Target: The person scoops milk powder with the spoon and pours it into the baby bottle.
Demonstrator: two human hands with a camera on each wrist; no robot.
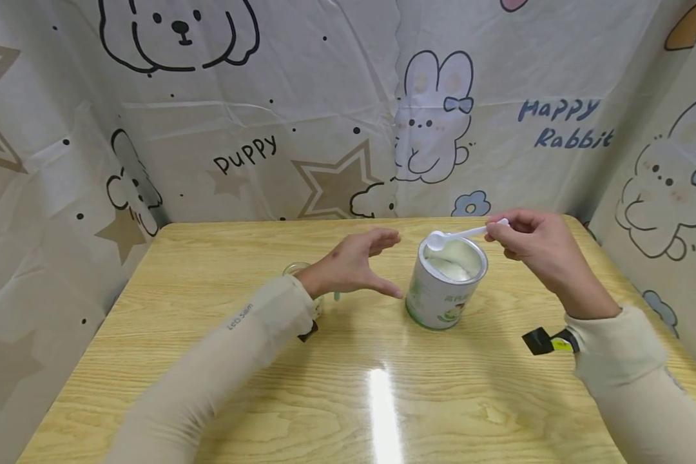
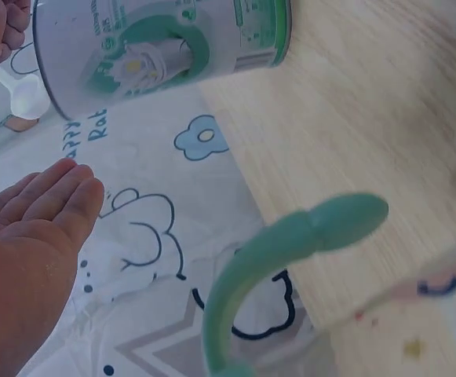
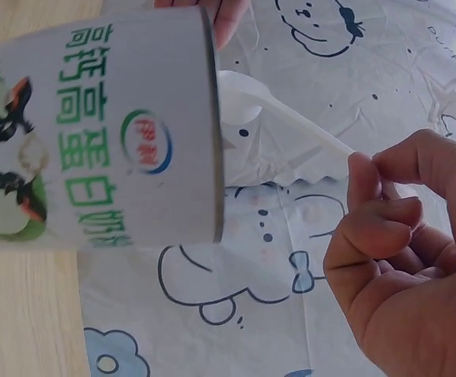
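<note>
A white milk powder can (image 1: 441,299) with green print stands upright on the table, its top off and pale powder (image 1: 457,270) inside. My right hand (image 1: 536,251) pinches the handle end of a white plastic scoop (image 1: 470,232); its bowl is over the can's opening. From the right wrist view, thumb and fingertips meet on the scoop (image 3: 306,129). To the can's left, my left hand (image 1: 356,261) is held with fingers spread, apart from the can and holding nothing. The left wrist view shows that palm (image 2: 31,251) below the can (image 2: 165,55).
Behind my left wrist is a glass vessel (image 1: 295,266), mostly hidden. A curved green handle (image 2: 247,275) appears close up in the left wrist view. The wooden table (image 1: 220,264) ends at a printed cloth backdrop (image 1: 243,187) at the back and sides.
</note>
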